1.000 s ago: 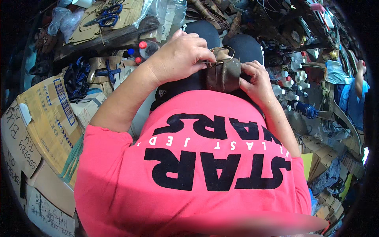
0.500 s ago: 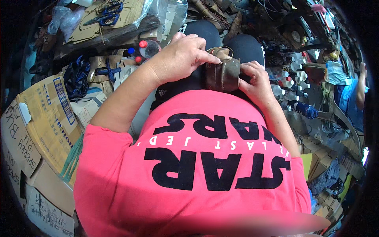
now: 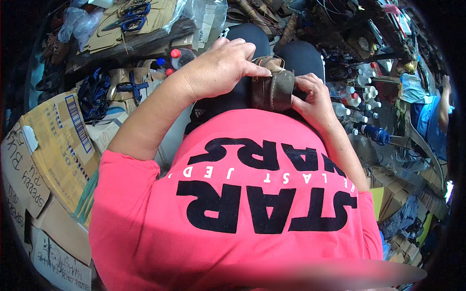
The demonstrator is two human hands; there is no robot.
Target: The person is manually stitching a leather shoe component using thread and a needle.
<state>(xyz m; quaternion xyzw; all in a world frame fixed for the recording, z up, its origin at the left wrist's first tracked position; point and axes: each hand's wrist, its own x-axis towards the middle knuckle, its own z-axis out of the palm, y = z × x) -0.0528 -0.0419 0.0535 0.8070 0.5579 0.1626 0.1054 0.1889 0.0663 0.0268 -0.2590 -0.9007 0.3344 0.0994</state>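
Above my lap is a brown leather shoe (image 3: 277,91), its heel end toward me, with a pale stitched seam running down it. A thin thread or cord loops over its far side, and a lighter tan part shows inside. My left hand (image 3: 224,65) comes in from the left, its index fingertip pressed on the shoe's upper rim and the other fingers curled. Its thumb is hidden, so any small tool there cannot be made out. On the right side my right hand (image 3: 313,96) grips the leather between thumb and fingers. My knees in dark trousers (image 3: 296,54) lie beneath.
Blue-handled scissors (image 3: 135,18) lie on cardboard pieces at the far left. Cardboard boxes (image 3: 57,138) crowd the left. Several plastic bottles (image 3: 357,99) stand to the right, with red-capped bottles (image 3: 180,57) beside my left forearm. Another person's arm (image 3: 443,106) shows at the right edge.
Both hands and the shoe have shifted very slightly to the left. The grip looks the same.
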